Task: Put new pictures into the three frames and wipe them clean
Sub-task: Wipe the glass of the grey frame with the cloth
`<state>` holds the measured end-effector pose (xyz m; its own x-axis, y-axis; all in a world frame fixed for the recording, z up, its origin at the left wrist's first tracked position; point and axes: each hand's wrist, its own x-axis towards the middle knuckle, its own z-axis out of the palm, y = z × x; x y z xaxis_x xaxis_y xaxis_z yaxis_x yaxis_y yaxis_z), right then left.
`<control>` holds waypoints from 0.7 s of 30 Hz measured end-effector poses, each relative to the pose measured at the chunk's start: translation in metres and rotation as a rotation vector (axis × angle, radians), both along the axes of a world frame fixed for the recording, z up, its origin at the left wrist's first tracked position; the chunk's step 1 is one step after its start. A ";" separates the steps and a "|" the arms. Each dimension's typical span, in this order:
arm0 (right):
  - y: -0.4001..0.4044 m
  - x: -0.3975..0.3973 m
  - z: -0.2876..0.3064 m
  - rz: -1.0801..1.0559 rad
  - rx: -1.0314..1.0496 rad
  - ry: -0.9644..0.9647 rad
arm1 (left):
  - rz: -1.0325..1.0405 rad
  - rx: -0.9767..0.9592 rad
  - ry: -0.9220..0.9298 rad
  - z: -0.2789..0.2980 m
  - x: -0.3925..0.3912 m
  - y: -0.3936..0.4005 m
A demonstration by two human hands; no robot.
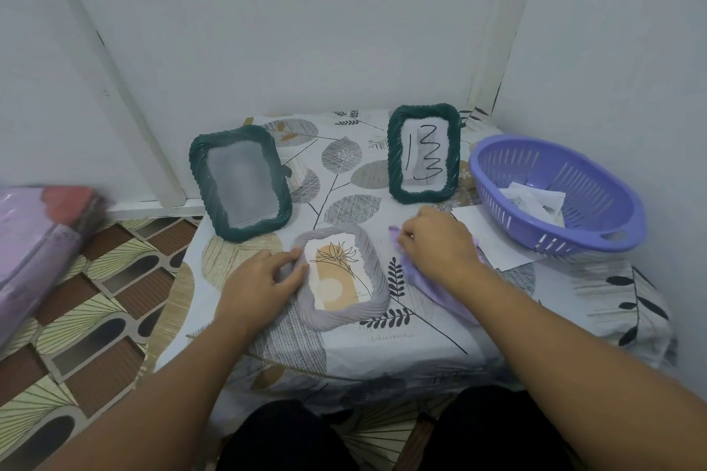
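Fingers (292, 260) of the left hand (260, 281) curl round the grey frame (340, 311)

Right hand (436, 248) at three o'clock of it, knuckles up, pinching the purple cloth (424, 279) on the counter (421, 336); both forearms outstretched.

The paper in the upright green frame (423, 153) at the back of the counter (440, 321) bears hand-drawn black strokes that read roughly as "1" and "3", though they may be mere scribbles. A line of tiny print low on the flower picture (338, 277) in the grey frame (340, 313) is too small to read.
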<state>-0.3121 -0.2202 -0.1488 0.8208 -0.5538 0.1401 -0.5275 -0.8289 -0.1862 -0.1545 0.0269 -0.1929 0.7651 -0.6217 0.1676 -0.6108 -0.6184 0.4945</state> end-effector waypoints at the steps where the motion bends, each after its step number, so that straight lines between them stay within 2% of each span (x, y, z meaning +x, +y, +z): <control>1: 0.005 0.002 0.002 0.030 -0.043 -0.030 | 0.001 0.002 0.007 0.000 -0.001 0.000; 3: 0.015 0.006 0.007 0.112 -0.023 -0.117 | 0.007 0.014 0.011 0.003 -0.002 0.000; 5: 0.026 0.011 0.010 0.148 0.223 -0.179 | 0.003 0.037 0.037 0.007 -0.002 -0.001; 7: 0.034 0.015 0.013 0.085 0.515 -0.194 | -0.020 0.076 0.085 0.017 -0.003 -0.002; 8: 0.036 0.017 0.012 0.036 0.589 -0.171 | -0.027 0.109 0.102 0.022 -0.002 -0.004; 12: 0.039 0.021 0.007 -0.049 0.575 -0.060 | 0.113 0.260 0.114 0.035 -0.002 -0.016; 14: 0.038 0.023 0.008 -0.055 0.615 -0.035 | 0.176 0.277 0.178 0.035 -0.002 -0.025; 16: 0.039 0.024 0.012 -0.048 0.649 -0.006 | 0.212 0.170 0.347 0.035 -0.003 -0.033; 19: 0.041 0.024 0.013 -0.022 0.642 0.017 | 0.315 -0.116 0.687 0.037 -0.005 -0.036; 21: 0.041 0.023 0.011 -0.014 0.665 0.014 | 0.394 -0.228 0.830 0.038 -0.007 -0.037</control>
